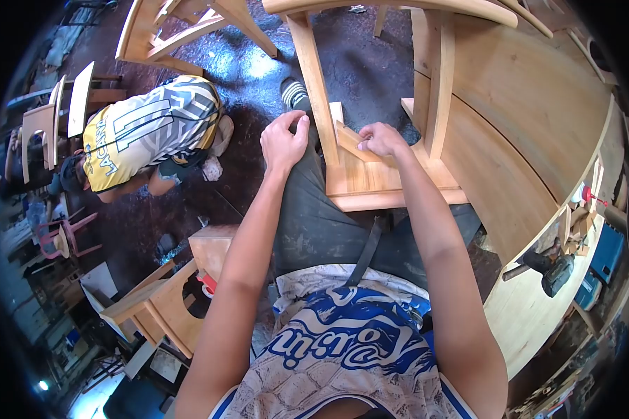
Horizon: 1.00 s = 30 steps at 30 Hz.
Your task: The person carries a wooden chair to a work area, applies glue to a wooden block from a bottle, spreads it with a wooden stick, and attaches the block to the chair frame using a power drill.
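Note:
A light wooden chair frame [342, 196] lies across my lap, its seat end towards me and its long rails reaching away. My right hand [382, 140] is closed on a small wooden block [355, 142] at the inner side of the frame. Just left of the frame's left rail [313, 91], my left hand [285, 139] is raised above my leg with thumb and fingers bent and apart; nothing shows between them.
A co-worker in a yellow and white shirt [150, 133] crouches at the left. Large curved wooden panels [514, 140] stand at the right. Another wooden chair [189, 35] is at the upper left, and wooden pieces [168, 311] lie at the lower left.

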Available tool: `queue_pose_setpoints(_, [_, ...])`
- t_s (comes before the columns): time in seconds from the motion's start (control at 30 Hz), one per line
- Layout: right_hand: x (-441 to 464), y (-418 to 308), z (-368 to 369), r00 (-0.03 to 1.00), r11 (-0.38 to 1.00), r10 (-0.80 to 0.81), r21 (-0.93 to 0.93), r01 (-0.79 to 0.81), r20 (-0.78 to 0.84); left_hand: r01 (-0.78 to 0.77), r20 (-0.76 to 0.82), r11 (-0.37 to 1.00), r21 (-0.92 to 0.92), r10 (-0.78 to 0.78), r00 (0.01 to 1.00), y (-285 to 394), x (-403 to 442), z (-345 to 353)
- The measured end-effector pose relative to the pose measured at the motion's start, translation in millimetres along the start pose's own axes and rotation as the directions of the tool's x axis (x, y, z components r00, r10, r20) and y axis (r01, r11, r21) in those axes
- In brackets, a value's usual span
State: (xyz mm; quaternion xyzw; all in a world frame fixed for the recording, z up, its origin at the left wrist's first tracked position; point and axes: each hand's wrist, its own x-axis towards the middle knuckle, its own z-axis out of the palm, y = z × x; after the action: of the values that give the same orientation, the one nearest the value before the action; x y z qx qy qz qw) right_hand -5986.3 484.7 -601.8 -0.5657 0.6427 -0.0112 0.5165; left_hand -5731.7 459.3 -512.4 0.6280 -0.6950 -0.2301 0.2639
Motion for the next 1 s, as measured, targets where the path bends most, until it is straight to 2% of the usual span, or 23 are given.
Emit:
queue_pose_setpoints(0.27, [6.0, 3.6, 4.5, 1.000, 1.000, -0.014, 0.010, 0.014, 0.000, 0.043, 0.057, 0.998, 0.042, -0.045, 0.997, 3.9, 1.8, 1.3])
queue_pose_setpoints(0.37, [6.4, 3.5, 4.6, 1.000, 1.000, -0.020, 0.002, 0.020, 0.002, 0.051, 0.152, 0.993, 0.106, -0.067, 0.986, 6.0, 4.4, 0.6])
queue_pose_setpoints(0.43, [8.0, 4.6, 3.8, 1.000, 1.000, -0.030, -0.007, 0.030, 0.000, -0.059, 0.199, 0.983, 0.175, 0.024, 0.980, 4.0, 6.2, 3.0])
queue_pose_setpoints(0.83, [4.1, 3.7, 4.8, 1.000, 1.000, 0.001, -0.005, -0.001, 0.004, -0.076, 0.237, 0.973, 0.217, 0.023, 0.971, 0.4, 6.2, 4.9])
queue_pose_setpoints(1.0, [4.1, 5.6, 5.5, 0.999, 0.999, -0.041, -0.012, 0.041, 0.001, -0.067, 0.253, 0.974, 0.216, 0.010, 0.967, 4.9, 7.0, 4.3])
